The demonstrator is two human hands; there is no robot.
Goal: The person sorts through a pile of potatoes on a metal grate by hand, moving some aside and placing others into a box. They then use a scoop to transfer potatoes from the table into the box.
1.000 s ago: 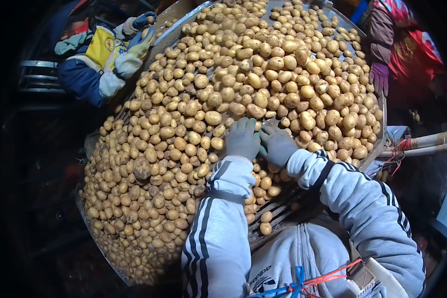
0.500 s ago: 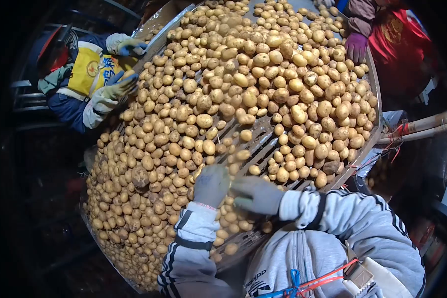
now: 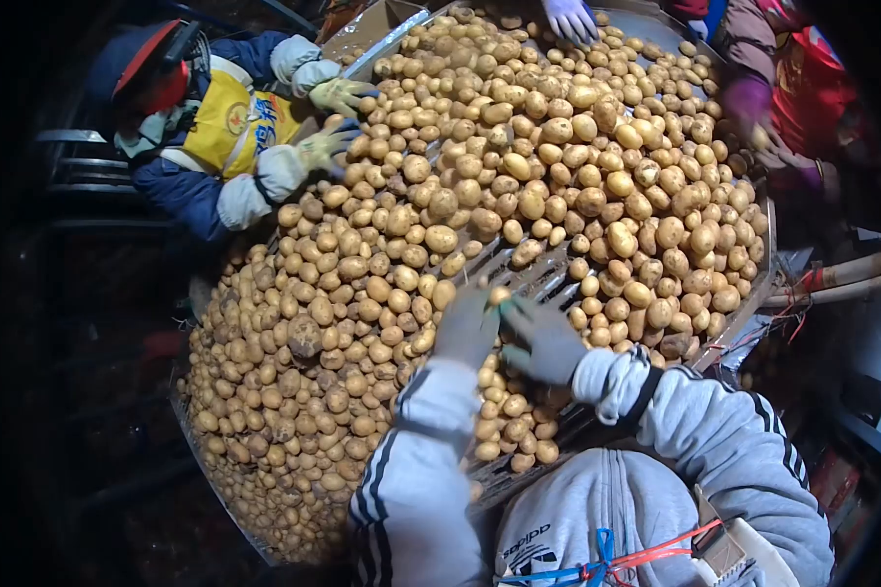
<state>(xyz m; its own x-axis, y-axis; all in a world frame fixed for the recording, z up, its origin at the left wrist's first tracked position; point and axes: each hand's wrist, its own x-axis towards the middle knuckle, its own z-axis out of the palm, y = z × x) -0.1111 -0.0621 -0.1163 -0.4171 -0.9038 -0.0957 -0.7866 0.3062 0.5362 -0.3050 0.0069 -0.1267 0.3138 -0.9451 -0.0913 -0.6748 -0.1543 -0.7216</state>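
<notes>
Potatoes [image 3: 440,239] lie heaped over most of the slatted bench [image 3: 744,318] in front of me, thickest from 9 o'clock round through 12 to 3, taking my hands as the centre of the dial. From 12 to 1 o'clock, just beyond my fingertips, a strip of bare slats [image 3: 548,279] shows between the two sides of the heap; a smaller cluster [image 3: 514,421] sits close to me at 6 o'clock.

My left hand [image 3: 465,328], gloved, reaches over the near potatoes with its fingers curved; I cannot tell whether it grips anything. My right hand [image 3: 546,340], gloved too, is open beside it, fingers stretched towards the left and thumb apart. One small potato [image 3: 499,295] shows at the fingertips between them, though whether either holds it is unclear.

I take the step in hand to be working through the potatoes by hand at this thinned patch. The next move calls for getting my fingers firmly around that small potato, or cupping both palms behind the near cluster, without knocking the slopes loose.

Co-workers' gloves are near the heap at 10 [image 3: 323,147], 12 [image 3: 570,20] and 2 o'clock, so I should keep my reach short.
</notes>
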